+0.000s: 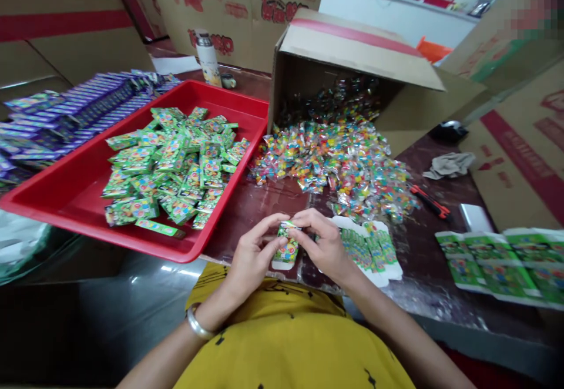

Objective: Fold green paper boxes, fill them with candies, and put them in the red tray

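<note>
Fingers [273,248] of the worker's left hand [251,254] and right hand [328,247] clamp a small green box [287,249] at the worktop's [273,198] near edge, between the red tray [189,252] and some flat cartons [376,251].

Single head-worn view, looking forward and down
From above the yellow top [291,342], it faces the nearby table [268,201], a carton [240,24] beyond.
</note>
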The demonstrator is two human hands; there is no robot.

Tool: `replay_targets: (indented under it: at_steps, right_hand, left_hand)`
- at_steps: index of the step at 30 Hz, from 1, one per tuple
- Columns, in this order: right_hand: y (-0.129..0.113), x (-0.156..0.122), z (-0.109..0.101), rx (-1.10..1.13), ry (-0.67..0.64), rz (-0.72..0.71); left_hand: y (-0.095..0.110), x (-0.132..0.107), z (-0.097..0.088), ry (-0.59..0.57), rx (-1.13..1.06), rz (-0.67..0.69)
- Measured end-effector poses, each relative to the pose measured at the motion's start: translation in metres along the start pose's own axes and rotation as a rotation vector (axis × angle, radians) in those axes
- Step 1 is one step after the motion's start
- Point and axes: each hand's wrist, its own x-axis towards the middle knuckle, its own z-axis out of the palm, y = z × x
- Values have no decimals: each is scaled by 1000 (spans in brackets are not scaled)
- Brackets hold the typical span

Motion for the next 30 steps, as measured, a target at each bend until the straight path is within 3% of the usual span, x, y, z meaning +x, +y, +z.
replay_targets:
  at_steps: [3, 5, 8, 10, 12, 16, 19, 21, 26, 30]
  right_hand:
    - [7, 3, -13, 63, -97, 127]
    - [17, 10, -38, -9, -147, 173]
    - [39, 23, -89, -435, -28, 108]
    - [55, 31, -117, -632, -149, 117]
    - [68, 36, -130, -717, -283, 122]
    - [82, 46, -128, -786, -384, 185]
    - [84, 54, -125, -779, -366, 192]
    - [78, 58, -124, -726, -277, 170]
    - [32, 56, -99, -188, 165, 151]
    - [-6, 49, -64, -45, 157, 127]
  left_hand:
    - [-3, 2, 0, -58, 11, -40]
    - [-4, 5, -3, -46, 28, -46]
    - [-6, 11, -9, 78, 50, -36]
    - [-7, 14, -10, 116, 49, -49]
    - [-7, 17, -9, 102, 12, -87]
    - [-5, 18, -6, 58, -115, -171]
    - [-7, 19, -7, 6, -81, -176]
    - [-11, 20, -7, -24, -14, -158]
    - [-17, 21, 2, -75, 22, -94]
    - [-12, 19, 7, -78, 70, -40]
